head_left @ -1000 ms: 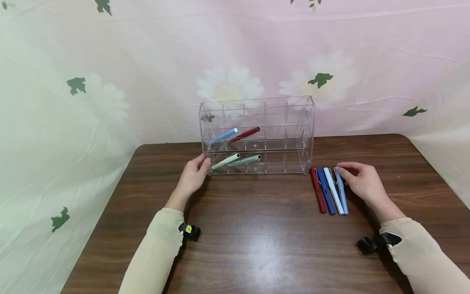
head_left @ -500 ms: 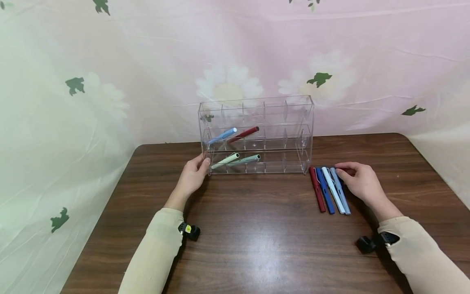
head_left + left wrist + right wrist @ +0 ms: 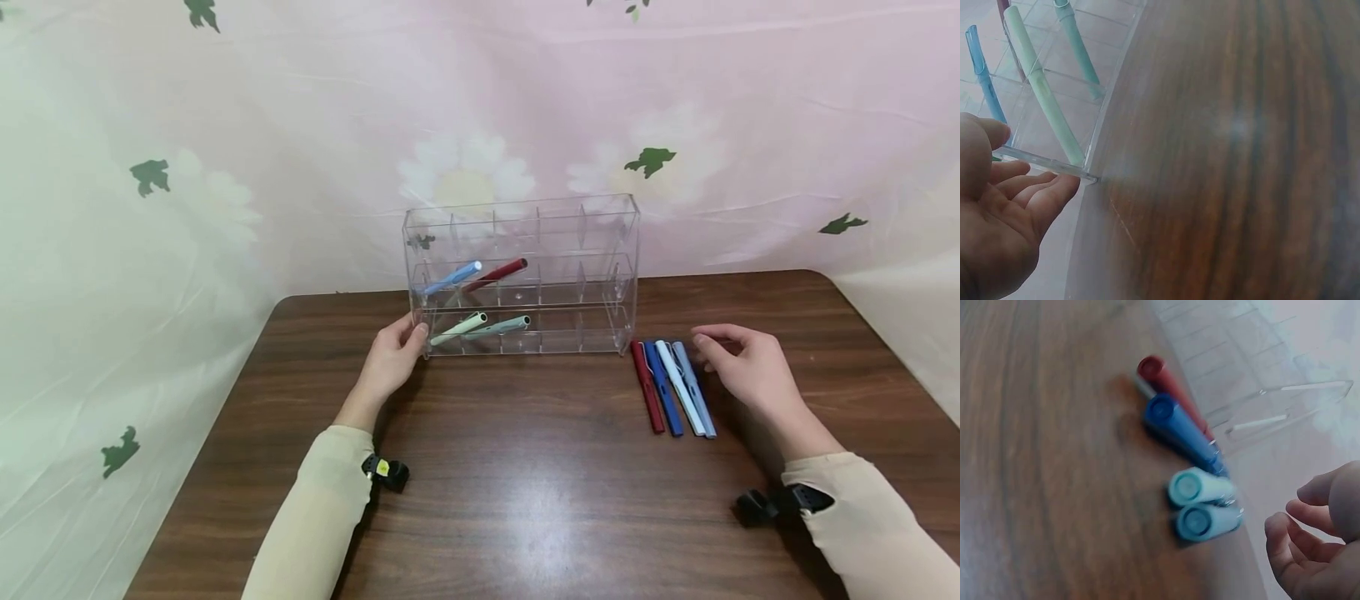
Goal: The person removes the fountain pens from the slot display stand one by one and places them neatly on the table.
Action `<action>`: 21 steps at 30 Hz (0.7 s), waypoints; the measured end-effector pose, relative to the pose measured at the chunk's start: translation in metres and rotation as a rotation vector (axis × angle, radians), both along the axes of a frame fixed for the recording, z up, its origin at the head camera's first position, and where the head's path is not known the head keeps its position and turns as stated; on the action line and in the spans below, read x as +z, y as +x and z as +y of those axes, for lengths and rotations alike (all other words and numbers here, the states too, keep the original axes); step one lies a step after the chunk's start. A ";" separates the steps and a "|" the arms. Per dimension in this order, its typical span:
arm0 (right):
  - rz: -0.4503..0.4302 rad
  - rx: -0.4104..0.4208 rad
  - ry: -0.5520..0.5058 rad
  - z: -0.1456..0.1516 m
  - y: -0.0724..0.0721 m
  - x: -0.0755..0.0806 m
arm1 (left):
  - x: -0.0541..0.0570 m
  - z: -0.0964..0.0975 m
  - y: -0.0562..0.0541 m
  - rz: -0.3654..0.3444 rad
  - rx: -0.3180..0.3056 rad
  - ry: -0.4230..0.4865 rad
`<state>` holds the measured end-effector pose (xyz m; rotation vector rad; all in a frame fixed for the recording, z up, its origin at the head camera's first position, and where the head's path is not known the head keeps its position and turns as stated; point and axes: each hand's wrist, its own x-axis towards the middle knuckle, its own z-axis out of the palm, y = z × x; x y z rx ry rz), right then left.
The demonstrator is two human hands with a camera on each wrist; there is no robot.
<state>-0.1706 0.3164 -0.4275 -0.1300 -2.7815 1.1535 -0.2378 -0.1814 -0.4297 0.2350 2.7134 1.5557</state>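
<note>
A clear tiered pen holder (image 3: pixel 558 342) stands at the back of the table. My left hand (image 3: pixel 392 354) grips its left side panel, thumb on one face and fingers on the other, as the left wrist view shows. Inside it lean a light blue pen (image 3: pixel 453 277), a dark red pen (image 3: pixel 497 274), a pale green pen (image 3: pixel 459 328) and a grey-green pen (image 3: pixel 498 327). My right hand (image 3: pixel 750 371) hovers just right of a row of pens, loosely curled and holding nothing. The row has a red pen (image 3: pixel 647 387), a dark blue pen (image 3: pixel 664 390), a whitish-blue pen (image 3: pixel 680 388) and a grey-blue pen (image 3: pixel 694 390).
The brown wooden table (image 3: pixel 517 467) reaches from the holder toward me. A floral cloth (image 3: pixel 337 167) hangs behind the holder and along both sides. Each wrist carries a black camera, the right wrist's camera (image 3: pixel 756 507) close above the tabletop.
The grey-blue pen has been slid left against the whitish-blue one. My right hand has let go of it and drawn back slightly right. My left hand keeps its grip on the holder.
</note>
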 end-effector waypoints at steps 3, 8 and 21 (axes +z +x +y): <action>0.003 0.017 -0.025 -0.003 0.001 0.006 | 0.000 -0.001 0.000 -0.018 -0.001 0.015; 0.027 0.036 -0.042 -0.006 0.004 0.011 | 0.001 0.000 -0.001 -0.057 0.003 0.024; 0.132 0.082 -0.082 -0.023 0.010 0.026 | 0.003 0.002 -0.001 -0.121 0.020 0.035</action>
